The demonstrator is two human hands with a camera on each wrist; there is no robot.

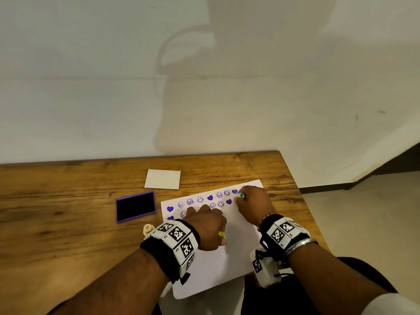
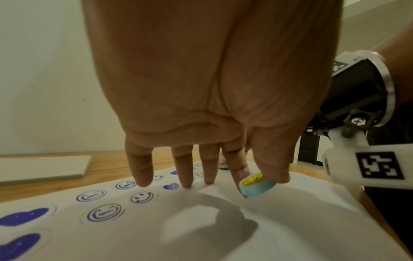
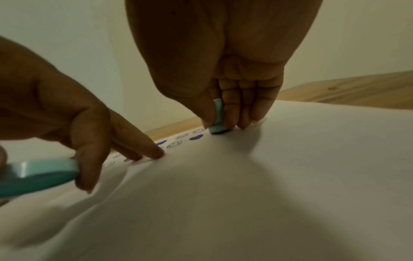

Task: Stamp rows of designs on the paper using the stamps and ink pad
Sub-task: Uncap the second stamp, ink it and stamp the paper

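A white paper lies on the wooden table and carries two rows of purple hearts and smiley faces along its far edge. My right hand grips a small teal stamp upright and presses it on the paper at the right end of the second row; the right wrist view shows the teal stamp with its foot flat on the sheet. My left hand rests three straight fingertips on the paper. Its thumb and forefinger pinch a round stamp with a yellow smiley top, tilted just above the paper.
A purple ink pad lies open to the left of the paper. A white card lies behind it. A cream stamp stands by my left wrist. The table's right edge runs close to the paper.
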